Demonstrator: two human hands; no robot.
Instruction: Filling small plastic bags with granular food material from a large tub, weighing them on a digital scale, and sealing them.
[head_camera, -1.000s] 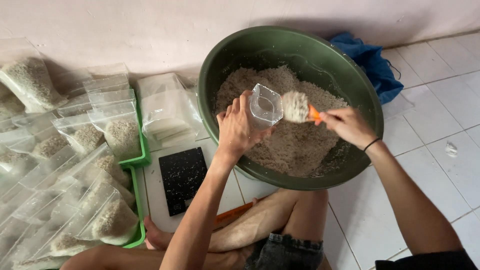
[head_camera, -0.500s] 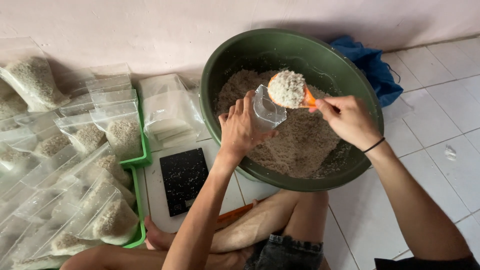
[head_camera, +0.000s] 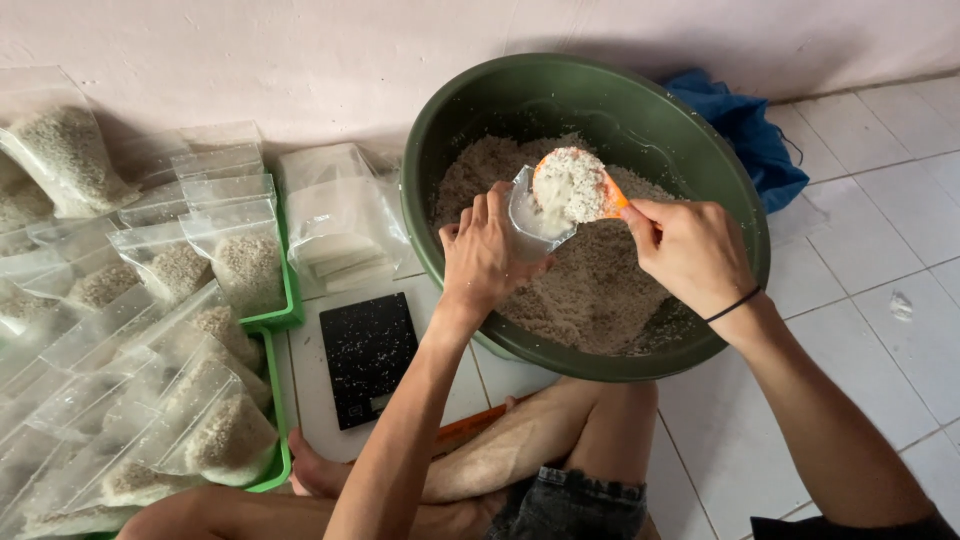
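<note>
My left hand (head_camera: 485, 258) holds a small clear plastic bag (head_camera: 532, 214) open over the big dark green basin (head_camera: 722, 180). My right hand (head_camera: 688, 250) grips an orange scoop (head_camera: 574, 184) tilted at the bag's mouth, and pale grain is pouring from it into the bag. The basin is about half full of the same pale grain (head_camera: 600, 280). My bare legs (head_camera: 530, 450) are folded on the floor below the basin.
A black kitchen scale (head_camera: 367, 355) lies on a white board left of the basin. Several filled clear bags (head_camera: 215, 420) fill green trays (head_camera: 285, 300) at the left. A stack of empty bags (head_camera: 340, 215) leans by the wall. Blue cloth (head_camera: 745, 135) lies behind the basin.
My right hand lifted the loaded scoop out of the grain, brought it up to the bag and tipped it; grain now falls into the bag. My left hand barely moved.
</note>
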